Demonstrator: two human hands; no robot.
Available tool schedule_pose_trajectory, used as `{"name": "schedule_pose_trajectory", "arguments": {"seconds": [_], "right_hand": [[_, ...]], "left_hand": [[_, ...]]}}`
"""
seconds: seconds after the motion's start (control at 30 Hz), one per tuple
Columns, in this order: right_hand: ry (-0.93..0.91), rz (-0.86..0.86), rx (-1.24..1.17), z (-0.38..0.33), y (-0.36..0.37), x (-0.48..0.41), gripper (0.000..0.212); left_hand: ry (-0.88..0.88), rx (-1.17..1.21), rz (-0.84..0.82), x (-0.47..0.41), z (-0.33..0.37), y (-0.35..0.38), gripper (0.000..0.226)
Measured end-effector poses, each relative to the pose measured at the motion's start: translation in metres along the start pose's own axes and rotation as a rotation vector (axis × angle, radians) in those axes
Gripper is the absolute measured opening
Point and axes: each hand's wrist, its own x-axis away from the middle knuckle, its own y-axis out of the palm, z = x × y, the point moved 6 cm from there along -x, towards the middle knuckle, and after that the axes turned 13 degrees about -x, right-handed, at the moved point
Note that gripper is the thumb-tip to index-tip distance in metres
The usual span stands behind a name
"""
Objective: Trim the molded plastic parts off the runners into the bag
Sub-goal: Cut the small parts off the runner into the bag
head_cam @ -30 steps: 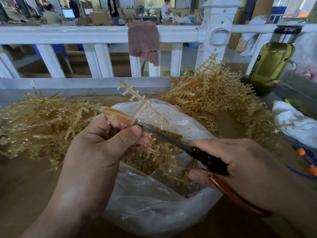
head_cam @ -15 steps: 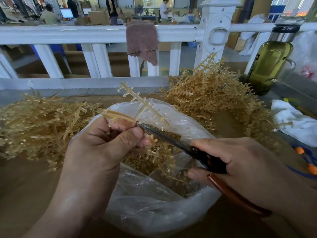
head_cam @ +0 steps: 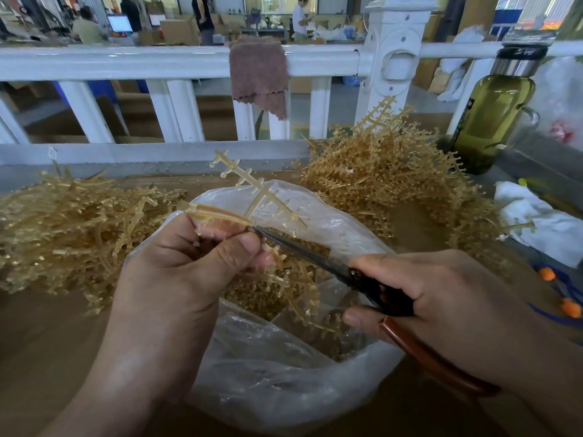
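My left hand point(head_cam: 189, 269) grips a translucent amber runner point(head_cam: 252, 187) above the open clear plastic bag point(head_cam: 284, 373). The runner's branched end sticks up past my fingers, with small molded parts on its tips. My right hand point(head_cam: 441, 298) holds scissors point(head_cam: 356, 272) with black and brown handles. The blade tips sit against the runner just beside my left thumb. Cut amber parts lie inside the bag, partly hidden by my hands.
A pile of amber runners point(head_cam: 69, 228) lies left of the bag and a taller pile point(head_cam: 388, 171) at the back right. A green bottle point(head_cam: 492, 115) and a white cloth point(head_cam: 542, 222) stand at the right. A white railing point(head_cam: 157, 61) with a brown rag point(head_cam: 258, 74) borders the table behind.
My left hand has shifted the runner slightly, and the scissors' tips stay at the runner by my thumb. Both hands keep their hold.
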Motion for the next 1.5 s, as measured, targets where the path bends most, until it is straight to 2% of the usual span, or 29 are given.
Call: {"name": "schedule_pose_trajectory", "arguments": {"seconds": [0.1, 0.2, 0.3, 0.4, 0.53, 0.7, 1.07, 1.2, 1.33, 1.5], "right_hand": [[0.000, -0.004, -0.002, -0.001, -0.001, 0.000, 0.033], [-0.004, -0.002, 0.018, -0.003, -0.001, 0.000, 0.031], [0.005, 0.003, 0.017, -0.004, -0.001, 0.000, 0.027], [0.009, -0.003, 0.011, -0.003, -0.001, -0.001, 0.027], [0.016, -0.007, 0.014, -0.001, -0.001, -0.001, 0.033], [0.013, -0.025, -0.002, 0.001, 0.001, -0.001, 0.040], [-0.001, -0.028, 0.001, -0.003, 0.001, -0.001, 0.030], [0.020, -0.025, -0.009, -0.001, 0.002, -0.001, 0.031], [0.043, -0.045, -0.028, 0.003, 0.005, -0.002, 0.040], [0.041, -0.053, -0.030, 0.004, 0.005, -0.002, 0.040]], "left_hand": [[0.022, -0.021, -0.022, 0.000, 0.000, -0.001, 0.008], [0.040, -0.051, -0.030, 0.001, 0.003, 0.000, 0.032], [0.037, -0.058, -0.020, 0.000, 0.002, -0.001, 0.039], [0.041, -0.057, -0.021, 0.001, 0.004, 0.000, 0.034], [0.010, -0.029, -0.005, 0.002, 0.001, 0.000, 0.008], [0.015, -0.024, -0.012, 0.002, 0.002, -0.003, 0.039], [0.020, -0.053, -0.017, 0.000, -0.004, -0.005, 0.038], [0.004, 0.023, 0.009, 0.002, -0.006, -0.006, 0.033], [-0.020, 0.098, 0.004, 0.003, -0.008, -0.006, 0.039], [-0.003, 0.096, -0.029, -0.002, -0.010, -0.006, 0.033]]}}
